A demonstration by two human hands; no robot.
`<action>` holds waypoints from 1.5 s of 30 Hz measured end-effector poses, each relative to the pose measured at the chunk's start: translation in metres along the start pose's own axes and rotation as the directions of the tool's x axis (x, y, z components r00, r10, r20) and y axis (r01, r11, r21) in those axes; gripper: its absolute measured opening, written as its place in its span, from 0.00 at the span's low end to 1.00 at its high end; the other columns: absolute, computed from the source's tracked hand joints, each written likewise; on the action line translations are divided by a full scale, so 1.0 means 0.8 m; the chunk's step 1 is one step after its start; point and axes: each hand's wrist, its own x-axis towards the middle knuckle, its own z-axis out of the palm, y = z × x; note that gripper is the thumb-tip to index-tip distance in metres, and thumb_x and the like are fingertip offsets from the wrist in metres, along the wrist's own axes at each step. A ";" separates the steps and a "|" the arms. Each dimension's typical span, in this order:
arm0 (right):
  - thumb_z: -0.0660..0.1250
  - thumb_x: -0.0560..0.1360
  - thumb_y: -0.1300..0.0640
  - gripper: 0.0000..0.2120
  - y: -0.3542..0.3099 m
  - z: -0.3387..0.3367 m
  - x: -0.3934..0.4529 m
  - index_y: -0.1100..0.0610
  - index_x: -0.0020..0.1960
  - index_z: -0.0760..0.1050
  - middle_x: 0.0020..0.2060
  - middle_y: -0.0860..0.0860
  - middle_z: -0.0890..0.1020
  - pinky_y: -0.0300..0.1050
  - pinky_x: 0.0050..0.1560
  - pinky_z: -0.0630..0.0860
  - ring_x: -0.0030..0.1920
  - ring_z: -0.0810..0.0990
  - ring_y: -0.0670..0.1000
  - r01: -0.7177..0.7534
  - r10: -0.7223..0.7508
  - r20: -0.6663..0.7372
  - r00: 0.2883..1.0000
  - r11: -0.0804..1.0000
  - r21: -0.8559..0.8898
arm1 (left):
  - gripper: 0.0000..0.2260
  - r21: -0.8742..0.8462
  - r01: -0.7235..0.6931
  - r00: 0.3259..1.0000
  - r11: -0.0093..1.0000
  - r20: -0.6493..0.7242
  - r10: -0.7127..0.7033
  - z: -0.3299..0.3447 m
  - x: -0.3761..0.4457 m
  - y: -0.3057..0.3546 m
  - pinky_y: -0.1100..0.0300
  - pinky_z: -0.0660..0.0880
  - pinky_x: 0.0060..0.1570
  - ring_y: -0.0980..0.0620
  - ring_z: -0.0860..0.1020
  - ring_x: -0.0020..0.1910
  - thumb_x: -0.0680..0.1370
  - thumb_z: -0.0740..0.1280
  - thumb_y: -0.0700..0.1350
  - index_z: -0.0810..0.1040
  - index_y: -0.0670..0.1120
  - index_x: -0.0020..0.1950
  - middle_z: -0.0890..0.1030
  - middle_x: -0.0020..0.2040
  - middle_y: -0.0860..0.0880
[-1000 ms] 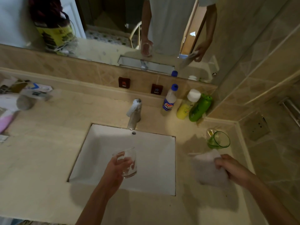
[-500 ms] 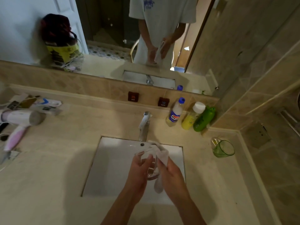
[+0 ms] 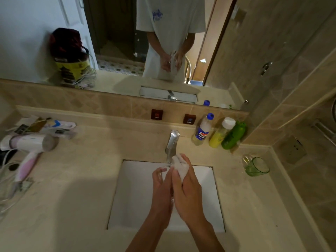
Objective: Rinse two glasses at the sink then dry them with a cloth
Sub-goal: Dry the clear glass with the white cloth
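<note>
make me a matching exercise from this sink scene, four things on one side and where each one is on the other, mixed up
Things:
1. white cloth
2. green glass
3. hair dryer
4. blue-capped bottle

Places:
A. lying on the counter, far left
B. standing by the back wall, right of the tap
C. bunched in the right hand over the sink
D. on the counter, right of the sink

Pairs: 1-C, 2-D, 3-A, 4-B
</note>
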 end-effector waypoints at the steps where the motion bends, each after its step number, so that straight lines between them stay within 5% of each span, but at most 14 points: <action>1: 0.54 0.82 0.38 0.19 -0.002 0.000 0.006 0.37 0.72 0.64 0.66 0.38 0.76 0.32 0.60 0.74 0.65 0.76 0.38 -0.073 0.071 0.036 0.997 0.996 0.047 | 0.14 -0.024 0.015 1.000 1.000 -0.015 -0.015 -0.001 -0.003 0.005 0.60 0.80 0.33 0.52 0.85 0.37 0.82 0.64 0.54 0.71 0.50 0.64 0.87 0.45 0.45; 4: 0.54 0.83 0.41 0.15 -0.002 -0.001 0.028 0.44 0.56 0.78 0.47 0.45 0.85 0.35 0.43 0.80 0.48 0.86 0.46 -0.339 0.307 0.172 0.936 0.919 0.201 | 0.18 -0.101 0.056 0.998 0.993 0.000 -0.057 -0.011 -0.001 0.006 0.56 0.79 0.32 0.50 0.83 0.32 0.81 0.65 0.54 0.69 0.48 0.67 0.85 0.35 0.44; 7: 0.54 0.83 0.40 0.19 0.001 0.005 0.042 0.46 0.54 0.81 0.46 0.51 0.87 0.52 0.52 0.84 0.46 0.87 0.51 -0.461 0.402 0.239 0.884 0.834 0.304 | 0.21 -0.145 0.091 0.996 0.985 0.003 -0.092 -0.019 0.001 0.012 0.57 0.78 0.31 0.49 0.82 0.31 0.78 0.68 0.54 0.69 0.48 0.68 0.85 0.38 0.43; 10: 0.56 0.81 0.36 0.17 0.005 0.022 0.033 0.44 0.56 0.78 0.47 0.50 0.86 0.51 0.51 0.83 0.47 0.86 0.50 -0.491 0.439 0.226 0.870 0.817 0.303 | 0.21 -0.122 0.096 0.994 0.988 -0.046 -0.102 -0.024 0.006 0.008 0.57 0.76 0.32 0.52 0.81 0.30 0.79 0.68 0.57 0.70 0.51 0.68 0.84 0.36 0.46; 14: 0.54 0.78 0.33 0.22 -0.003 0.043 -0.012 0.33 0.71 0.63 0.66 0.36 0.76 0.42 0.65 0.76 0.63 0.78 0.40 -0.263 0.248 0.091 0.964 0.934 0.242 | 0.27 -0.073 0.059 0.990 0.996 -0.127 -0.068 -0.024 0.010 0.014 0.58 0.79 0.39 0.48 0.84 0.47 0.75 0.67 0.64 0.71 0.51 0.67 0.83 0.54 0.43; 17: 0.56 0.80 0.41 0.28 -0.009 0.054 -0.041 0.39 0.78 0.53 0.73 0.31 0.65 0.30 0.69 0.66 0.71 0.67 0.32 -0.070 0.082 -0.061 0.995 0.982 0.176 | 0.19 0.045 -0.011 0.996 0.999 -0.093 0.015 -0.028 0.014 0.013 0.69 0.77 0.37 0.51 0.82 0.48 0.83 0.63 0.54 0.73 0.41 0.66 0.81 0.58 0.40; 22: 0.55 0.82 0.42 0.26 -0.008 0.040 -0.018 0.40 0.79 0.56 0.71 0.28 0.64 0.26 0.68 0.65 0.68 0.64 0.25 -0.082 0.094 -0.077 0.993 0.986 0.146 | 0.18 0.003 0.009 0.998 1.000 0.067 -0.009 -0.025 0.011 0.020 0.57 0.81 0.46 0.47 0.86 0.52 0.82 0.63 0.54 0.82 0.42 0.61 0.87 0.53 0.41; 24: 0.55 0.81 0.40 0.25 -0.010 0.026 0.002 0.41 0.77 0.61 0.67 0.29 0.68 0.22 0.59 0.69 0.62 0.68 0.22 -0.137 0.145 -0.020 0.989 0.964 0.226 | 0.22 -0.015 0.053 0.992 0.998 0.117 -0.051 -0.026 0.012 0.024 0.49 0.81 0.50 0.41 0.86 0.54 0.80 0.64 0.58 0.83 0.42 0.61 0.87 0.53 0.39; 29: 0.53 0.78 0.31 0.28 0.002 0.003 0.036 0.47 0.64 0.78 0.53 0.50 0.86 0.55 0.62 0.79 0.54 0.85 0.50 -0.427 0.407 0.130 0.904 0.858 0.285 | 0.23 -0.120 0.058 0.960 0.991 0.280 -0.023 -0.040 0.022 0.023 0.45 0.80 0.56 0.37 0.83 0.56 0.83 0.61 0.56 0.80 0.39 0.64 0.82 0.59 0.32; 32: 0.53 0.77 0.30 0.29 0.010 0.009 0.036 0.49 0.58 0.81 0.45 0.51 0.88 0.51 0.51 0.84 0.46 0.87 0.49 -0.513 0.491 0.151 0.858 0.808 0.291 | 0.26 -0.197 0.113 0.965 0.974 0.256 -0.060 -0.034 0.021 0.014 0.49 0.82 0.50 0.41 0.83 0.53 0.81 0.65 0.57 0.71 0.42 0.72 0.84 0.58 0.36; 35: 0.51 0.82 0.37 0.20 0.012 0.029 0.011 0.43 0.63 0.76 0.53 0.45 0.85 0.27 0.43 0.76 0.46 0.82 0.32 -0.404 0.399 0.067 0.914 0.907 0.121 | 0.32 -0.190 0.180 0.983 0.965 0.078 -0.168 -0.029 0.018 0.001 0.52 0.81 0.42 0.46 0.85 0.46 0.70 0.71 0.57 0.65 0.53 0.72 0.84 0.54 0.41; 37: 0.53 0.83 0.43 0.20 0.016 0.041 -0.013 0.42 0.73 0.67 0.68 0.41 0.76 0.22 0.59 0.69 0.61 0.73 0.26 -0.210 0.212 -0.034 0.977 0.976 0.059 | 0.33 -0.220 0.195 0.980 0.956 0.008 -0.198 -0.029 0.020 -0.004 0.53 0.80 0.41 0.45 0.84 0.48 0.69 0.72 0.57 0.64 0.52 0.71 0.81 0.58 0.41; 41: 0.59 0.82 0.45 0.29 0.031 0.056 -0.047 0.49 0.80 0.57 0.76 0.38 0.65 0.44 0.74 0.67 0.76 0.64 0.40 -0.060 0.088 -0.160 0.983 0.984 0.170 | 0.24 -0.142 0.210 0.978 0.967 0.023 -0.209 -0.028 0.025 -0.007 0.57 0.81 0.41 0.44 0.83 0.54 0.78 0.69 0.54 0.66 0.48 0.70 0.79 0.61 0.41; 45: 0.57 0.83 0.47 0.26 0.025 0.039 -0.034 0.52 0.79 0.61 0.75 0.44 0.70 0.50 0.74 0.69 0.75 0.68 0.45 0.000 0.052 -0.231 0.972 0.976 0.220 | 0.38 -0.173 0.229 0.970 0.958 0.127 -0.209 -0.021 0.024 -0.008 0.52 0.82 0.42 0.41 0.85 0.50 0.66 0.78 0.61 0.73 0.39 0.67 0.83 0.57 0.35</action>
